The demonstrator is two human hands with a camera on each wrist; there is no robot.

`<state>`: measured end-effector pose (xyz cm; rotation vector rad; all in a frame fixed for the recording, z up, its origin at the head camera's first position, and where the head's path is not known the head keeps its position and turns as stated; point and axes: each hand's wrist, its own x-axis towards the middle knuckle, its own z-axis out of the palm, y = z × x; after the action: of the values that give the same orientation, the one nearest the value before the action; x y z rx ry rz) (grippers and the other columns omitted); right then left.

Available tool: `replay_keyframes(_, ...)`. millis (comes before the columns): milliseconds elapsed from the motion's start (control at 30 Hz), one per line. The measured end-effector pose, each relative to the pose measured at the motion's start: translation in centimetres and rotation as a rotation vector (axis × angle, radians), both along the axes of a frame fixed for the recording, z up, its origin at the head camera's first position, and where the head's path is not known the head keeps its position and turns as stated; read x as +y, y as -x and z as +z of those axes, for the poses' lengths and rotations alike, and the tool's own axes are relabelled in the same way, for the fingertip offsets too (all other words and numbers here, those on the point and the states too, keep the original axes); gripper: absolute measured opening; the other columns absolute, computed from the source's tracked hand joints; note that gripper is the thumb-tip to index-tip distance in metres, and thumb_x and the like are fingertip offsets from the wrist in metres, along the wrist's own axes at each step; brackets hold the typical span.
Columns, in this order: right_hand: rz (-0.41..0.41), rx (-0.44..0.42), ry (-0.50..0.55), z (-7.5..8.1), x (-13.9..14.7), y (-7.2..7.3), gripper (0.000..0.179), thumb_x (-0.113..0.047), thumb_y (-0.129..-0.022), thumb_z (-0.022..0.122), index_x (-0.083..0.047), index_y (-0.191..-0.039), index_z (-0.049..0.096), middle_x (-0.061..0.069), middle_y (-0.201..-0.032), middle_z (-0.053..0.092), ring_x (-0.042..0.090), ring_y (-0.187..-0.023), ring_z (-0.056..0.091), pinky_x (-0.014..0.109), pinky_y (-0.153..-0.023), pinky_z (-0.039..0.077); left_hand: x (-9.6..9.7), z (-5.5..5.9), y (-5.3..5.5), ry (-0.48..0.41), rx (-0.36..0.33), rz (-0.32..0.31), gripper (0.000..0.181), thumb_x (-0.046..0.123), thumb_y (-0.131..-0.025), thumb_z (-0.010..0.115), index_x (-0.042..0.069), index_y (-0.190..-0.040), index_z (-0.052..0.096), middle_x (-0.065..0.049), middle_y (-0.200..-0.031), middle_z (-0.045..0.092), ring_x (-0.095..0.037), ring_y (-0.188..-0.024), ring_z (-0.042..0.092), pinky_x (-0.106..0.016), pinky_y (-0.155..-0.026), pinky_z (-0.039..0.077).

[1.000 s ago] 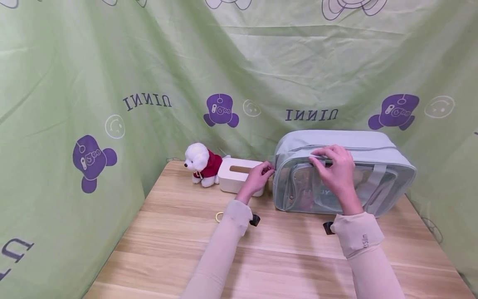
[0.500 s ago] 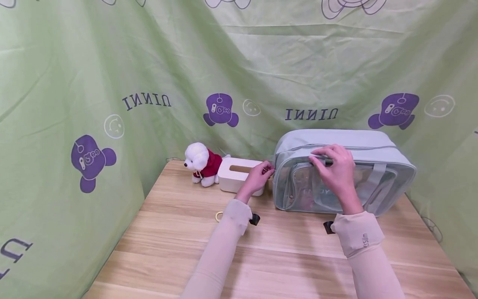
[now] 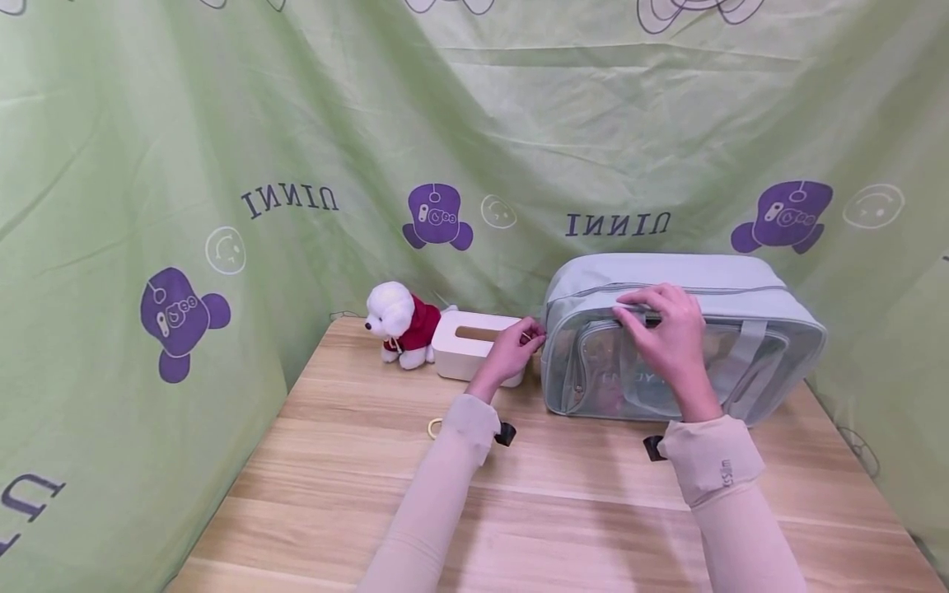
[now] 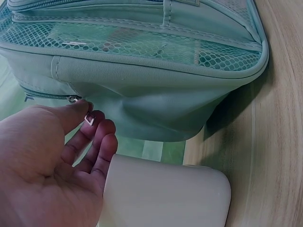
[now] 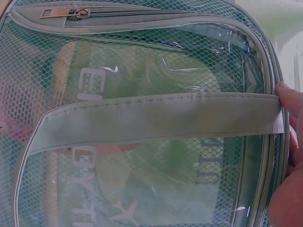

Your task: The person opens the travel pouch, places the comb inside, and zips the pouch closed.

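Observation:
A pale green travel toiletry bag (image 3: pixel 667 268) with a clear mesh front stands upright on the table's right side. At its left end my left hand (image 3: pixel 511 354) pinches a metal zipper pull (image 4: pixel 89 119) between thumb and fingertips. The slider (image 4: pixel 73 99) sits at the end of the zip track in the left wrist view, and the side panel is creased beside it. My right hand (image 3: pixel 670 346) grips the upper front edge of the bag, thumb on the near side, close to where a strap (image 5: pixel 156 118) meets the piping.
A white tissue box (image 3: pixel 461 362) stands just left of the bag, under my left hand. Beside it sits a white plush dog (image 3: pixel 404 325) in a red hoodie. A yellow ring (image 3: pixel 434 428) lies by my left sleeve. A green printed curtain (image 3: pixel 334 107) hangs behind the table.

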<state>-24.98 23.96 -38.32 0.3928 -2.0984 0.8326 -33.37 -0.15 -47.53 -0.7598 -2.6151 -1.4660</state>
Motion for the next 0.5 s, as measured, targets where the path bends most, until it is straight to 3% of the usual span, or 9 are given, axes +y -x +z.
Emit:
replay_keyframes(200,0.008,-0.010,-0.009,0.2,-0.1,-0.1,0.017,-0.006,-0.082,0.085,-0.001,-0.096,0.078,0.019,-0.093,0.070,0.038,-0.096,0.059,0.052,-0.093,0.038,-0.3,0.2,-0.1,0.030,0.006,-0.004,0.011,0.013,-0.105,0.060,0.005,-0.109,0.066,-0.011,-0.101,0.069,-0.017,-0.089,0.065,-0.025,-0.079,0.054)
replay_keyframes(500,0.012,-0.012,-0.035,0.6,-0.1,-0.5,0.016,-0.005,-0.082,0.085,-0.001,-0.096,0.077,0.019,-0.093,0.069,0.038,-0.094,0.058,0.052,-0.091,0.040,-1.1,0.8,-0.4,0.048,0.000,-0.035,0.022,0.014,-0.105,0.061,0.005,-0.124,0.065,-0.011,-0.114,0.072,-0.023,-0.104,0.070,-0.030,-0.094,0.056)
